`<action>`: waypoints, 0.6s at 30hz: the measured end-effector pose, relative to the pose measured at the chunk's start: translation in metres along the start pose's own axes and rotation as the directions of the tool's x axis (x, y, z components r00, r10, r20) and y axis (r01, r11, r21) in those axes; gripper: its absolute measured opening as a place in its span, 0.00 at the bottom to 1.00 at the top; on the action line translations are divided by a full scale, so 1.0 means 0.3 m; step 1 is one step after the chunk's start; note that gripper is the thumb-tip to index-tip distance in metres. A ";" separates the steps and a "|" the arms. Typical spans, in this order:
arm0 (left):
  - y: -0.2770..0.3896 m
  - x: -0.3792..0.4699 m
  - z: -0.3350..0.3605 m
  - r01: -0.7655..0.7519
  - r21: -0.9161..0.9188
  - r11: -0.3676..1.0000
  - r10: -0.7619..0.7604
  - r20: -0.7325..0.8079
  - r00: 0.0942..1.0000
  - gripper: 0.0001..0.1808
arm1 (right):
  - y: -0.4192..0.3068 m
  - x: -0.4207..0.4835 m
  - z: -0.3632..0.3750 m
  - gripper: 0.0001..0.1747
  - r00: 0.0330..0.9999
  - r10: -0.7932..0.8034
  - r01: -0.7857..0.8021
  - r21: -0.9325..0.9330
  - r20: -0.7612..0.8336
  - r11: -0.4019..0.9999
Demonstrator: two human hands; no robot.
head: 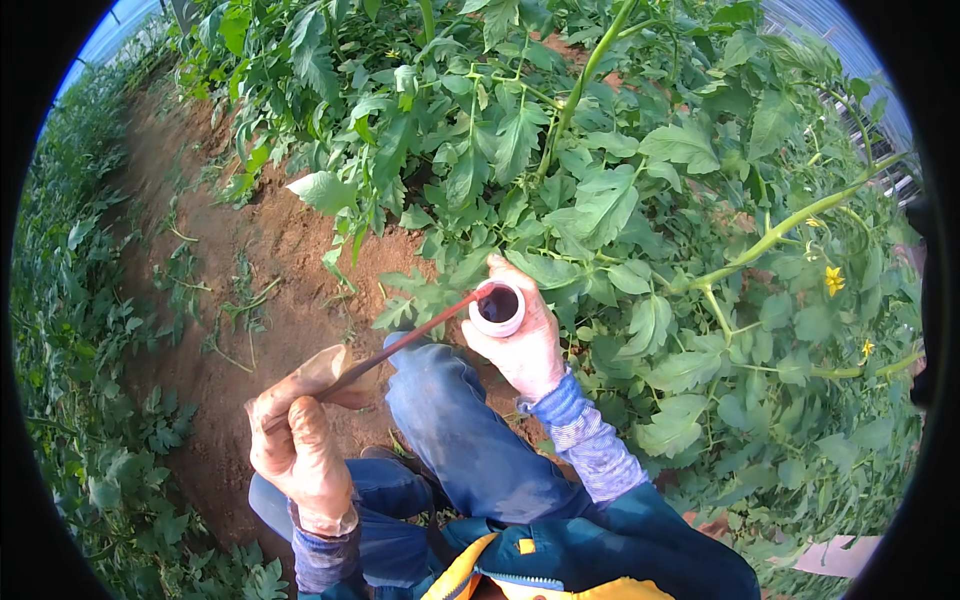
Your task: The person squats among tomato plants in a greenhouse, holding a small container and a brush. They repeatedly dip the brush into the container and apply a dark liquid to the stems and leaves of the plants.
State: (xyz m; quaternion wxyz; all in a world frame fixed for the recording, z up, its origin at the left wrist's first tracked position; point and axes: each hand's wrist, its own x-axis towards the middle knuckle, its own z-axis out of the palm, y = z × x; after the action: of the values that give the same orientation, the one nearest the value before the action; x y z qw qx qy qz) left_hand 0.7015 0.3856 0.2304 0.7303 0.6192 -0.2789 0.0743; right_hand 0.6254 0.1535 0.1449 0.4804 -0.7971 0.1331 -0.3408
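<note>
My left hand (300,442) grips a thin, dark reddish stick (397,345), which slants up to the right. Its far end touches the rim of a small, round white container (513,325) that holds dark liquid. Around that container is my right hand (529,337), its mouth facing up towards the camera. A translucent, brownish glove or film, loose at the fingers, covers my left hand. Just beyond my right hand are leaves of a tomato plant (600,206). Yellow tomato flowers (834,281) show on a thick stem at the right.
Bare reddish soil (300,225) forms a path on the left, with cut leafy shoots (251,307) lying on it. Dense plants (67,300) line the far left. Long green stems (780,232) arch across the right side. My bent knees in blue jeans (465,427) are below my hands.
</note>
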 end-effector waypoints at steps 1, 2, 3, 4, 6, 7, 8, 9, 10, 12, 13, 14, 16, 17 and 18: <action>-0.020 0.022 0.004 -0.018 -0.064 0.998 0.018 -0.005 1.000 0.16 | 0.002 0.012 -0.004 0.36 1.000 0.002 -0.003 -0.006 -0.029 1.000; -0.027 0.037 0.012 0.043 -0.080 0.996 -0.045 -0.023 0.999 0.16 | 0.007 0.021 -0.011 0.36 0.998 0.001 -0.002 -0.011 -0.059 1.000; -0.046 0.060 0.036 0.053 -0.042 0.998 -0.054 -0.022 0.998 0.16 | 0.013 0.025 -0.017 0.37 0.995 -0.013 0.009 -0.039 -0.095 0.999; -0.063 0.088 0.064 0.056 -0.039 0.998 -0.057 -0.015 0.998 0.16 | 0.021 0.026 -0.027 0.38 0.994 0.006 -0.010 -0.036 -0.109 0.999; -0.088 0.151 0.132 0.078 -0.100 0.992 -0.074 0.047 0.996 0.14 | 0.037 0.019 -0.043 0.37 0.983 0.076 -0.079 -0.009 -0.167 0.997; -0.096 0.189 0.165 0.065 -0.071 0.995 -0.061 0.060 0.996 0.13 | 0.044 0.011 -0.052 0.36 0.977 0.089 -0.090 0.007 -0.192 0.996; -0.101 0.224 0.197 0.061 -0.066 0.996 -0.055 0.085 0.995 0.13 | 0.049 0.002 -0.061 0.36 0.971 0.121 -0.110 0.064 -0.207 0.992; -0.106 0.258 0.232 0.054 -0.099 0.994 -0.042 0.125 0.991 0.12 | 0.051 -0.011 -0.073 0.38 0.967 0.142 -0.134 0.053 -0.210 0.990; -0.117 0.292 0.271 0.096 -0.071 0.993 -0.087 0.124 0.988 0.10 | 0.050 -0.025 -0.082 0.39 0.969 0.153 -0.151 0.027 -0.192 0.988; -0.148 0.368 0.351 0.149 -0.086 0.985 -0.131 0.194 0.972 0.10 | 0.037 -0.056 -0.091 0.42 0.966 0.165 -0.170 -0.010 -0.202 0.985; -0.171 0.407 0.398 0.143 -0.060 0.988 -0.125 0.233 0.964 0.10 | 0.026 -0.075 -0.087 0.42 0.963 0.190 -0.200 -0.032 -0.193 0.979; -0.201 0.445 0.453 0.113 -0.053 0.992 -0.093 0.290 0.952 0.10 | 0.020 -0.084 -0.082 0.42 0.974 0.156 -0.168 -0.063 -0.166 0.984; -0.269 0.523 0.564 0.011 0.023 1.000 -0.020 0.407 0.913 0.09 | 0.009 -0.102 -0.061 0.42 0.981 0.106 -0.122 -0.094 -0.164 0.988; -0.299 0.553 0.612 -0.018 0.162 0.987 -0.056 0.444 0.894 0.09 | 0.005 -0.108 -0.048 0.42 0.981 0.099 -0.115 -0.091 -0.164 0.989; -0.325 0.574 0.654 -0.094 0.194 0.976 -0.012 0.484 0.875 0.08 | 0.006 -0.110 -0.036 0.42 0.980 0.112 -0.127 -0.085 -0.165 0.988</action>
State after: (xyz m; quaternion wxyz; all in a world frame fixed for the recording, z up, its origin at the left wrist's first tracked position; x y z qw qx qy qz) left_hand 0.8274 0.1376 0.2474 0.5659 0.6863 -0.4553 -0.0374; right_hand 0.5942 0.1633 0.1329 0.4495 -0.7796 0.2349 -0.3673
